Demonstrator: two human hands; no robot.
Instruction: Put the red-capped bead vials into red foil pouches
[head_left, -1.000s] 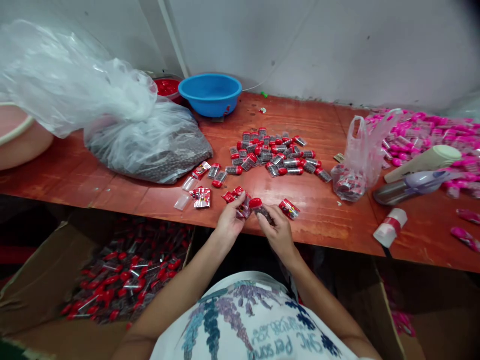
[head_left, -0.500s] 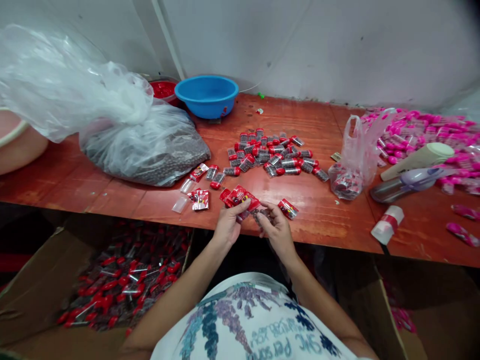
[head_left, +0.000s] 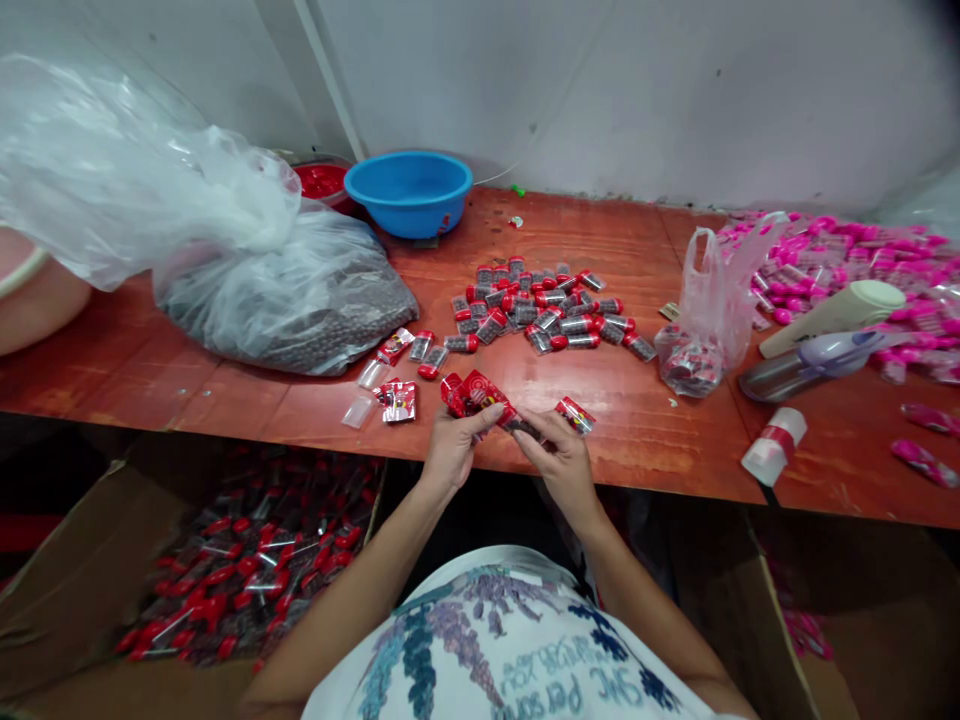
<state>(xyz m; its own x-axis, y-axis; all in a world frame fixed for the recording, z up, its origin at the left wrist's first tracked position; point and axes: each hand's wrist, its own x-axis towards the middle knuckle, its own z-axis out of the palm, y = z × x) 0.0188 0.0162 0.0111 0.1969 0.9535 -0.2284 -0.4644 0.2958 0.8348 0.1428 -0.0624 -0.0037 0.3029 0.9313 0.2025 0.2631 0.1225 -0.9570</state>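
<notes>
Over the table's front edge, my left hand (head_left: 452,447) is closed on a red printed plastic packet (head_left: 487,392), with thumb on top. A second red piece shows beside it. My right hand (head_left: 561,455) pinches a small dark-filled bottle (head_left: 527,428) at the packet's lower right end; fingers cover most of it, and I cannot tell how far it is inside. Just beyond my right hand lies another red packet (head_left: 576,414). To the left are a red and white packet (head_left: 397,400), a clear empty tube (head_left: 358,410) and a red-capped bottle (head_left: 433,362).
Several red-capped bottles (head_left: 551,305) are heaped mid-table. Around stand a big clear bag of dark beads (head_left: 292,290), a blue basin (head_left: 409,195), a carrier bag (head_left: 701,330), a drink bottle (head_left: 802,368) and pink-capped tubes (head_left: 840,255). An open carton of bottles (head_left: 247,570) is below left.
My right hand has moved the dark-filled bottle against the packet's end, and less of the bottle shows. My left hand keeps its hold. The view has shifted slightly.
</notes>
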